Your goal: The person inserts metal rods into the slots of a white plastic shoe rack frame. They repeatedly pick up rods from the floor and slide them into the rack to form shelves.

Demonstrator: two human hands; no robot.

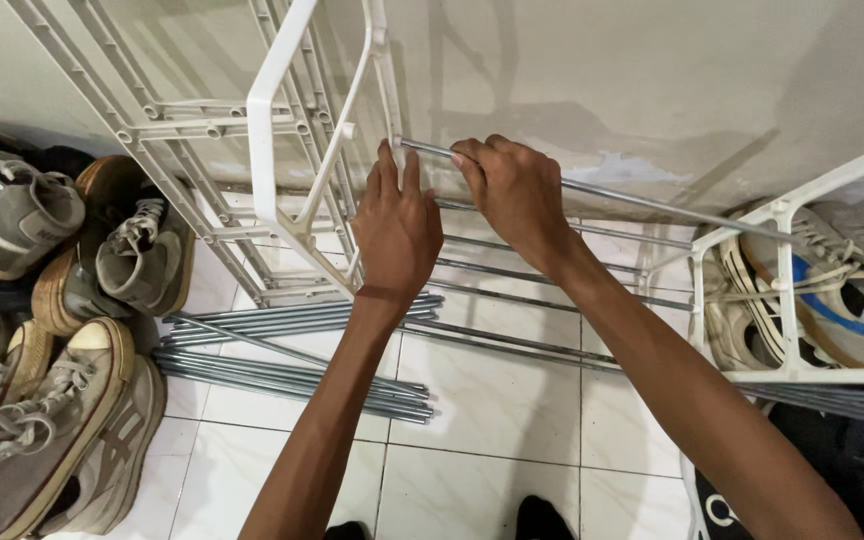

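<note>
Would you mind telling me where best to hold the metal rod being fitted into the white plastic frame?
Probably near its free left end, from above, as the right hand does: the metal rod is thin and nearly level, so a grip close to the white plastic frame steers its tip.

Bare tiles [492, 400] open below the hands; rod pile [292, 375], shoes [62, 400] left, perhaps crowding.

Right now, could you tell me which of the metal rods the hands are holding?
The top silver metal rod, raised against the wall; both the left hand and right hand grip its end.
</note>
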